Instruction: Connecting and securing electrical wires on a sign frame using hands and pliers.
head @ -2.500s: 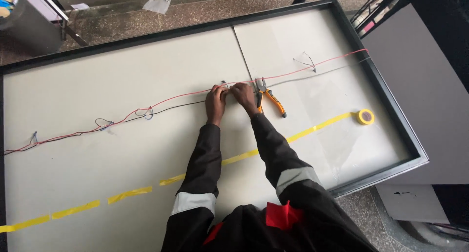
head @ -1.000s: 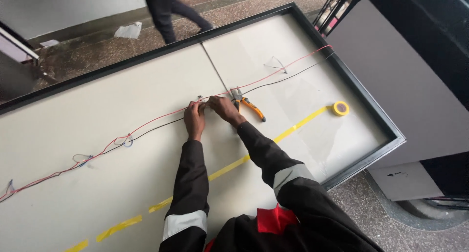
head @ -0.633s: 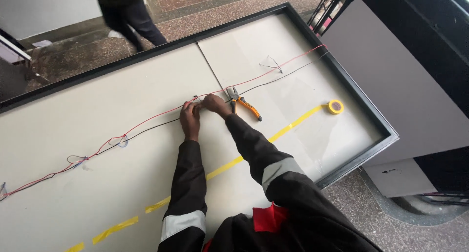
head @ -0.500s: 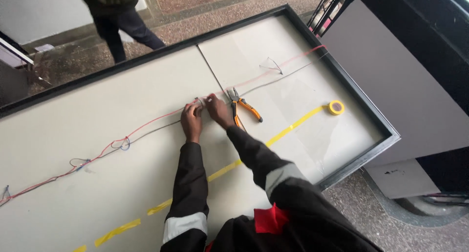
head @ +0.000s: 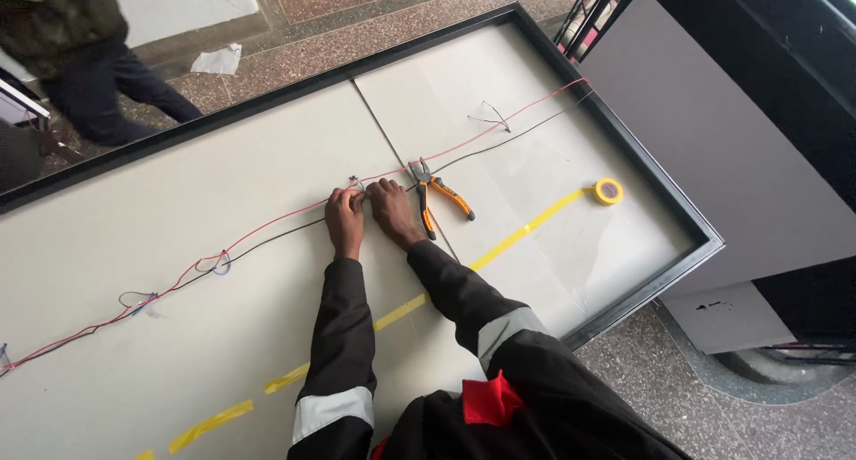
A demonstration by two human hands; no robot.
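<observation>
- Both hands met at mid-panel: left hand (head: 343,224) and right hand (head: 392,212) side by side, fingers pinched on the red wire (head: 276,221) at a small knot or joint; what the fingertips held beyond the wire was too small to tell.
- The red wire ran from the far-right edge of the panel (head: 267,335) across to its left edge, with the black wire (head: 508,143) beside it for most of that run.
- Judged progress: the wires were already laid along the whole length. Small loops or ties showed at about three spots left of the hands and one to the right, so those joints looked done. The one under the hands was in work, not finished.
- The pliers (head: 439,195) lay just right of the right hand, untouched.
- The yellow tape roll (head: 609,191) sat near the right rim, at the end of a yellow tape strip (head: 526,226) that ran, with breaks, down to the near left.
- Count: two wires, one pair of pliers, one tape roll, one broken tape line, one framed panel with a seam at its middle.
- Another person's legs (head: 116,86) stood on the floor at far left, well apart.
</observation>
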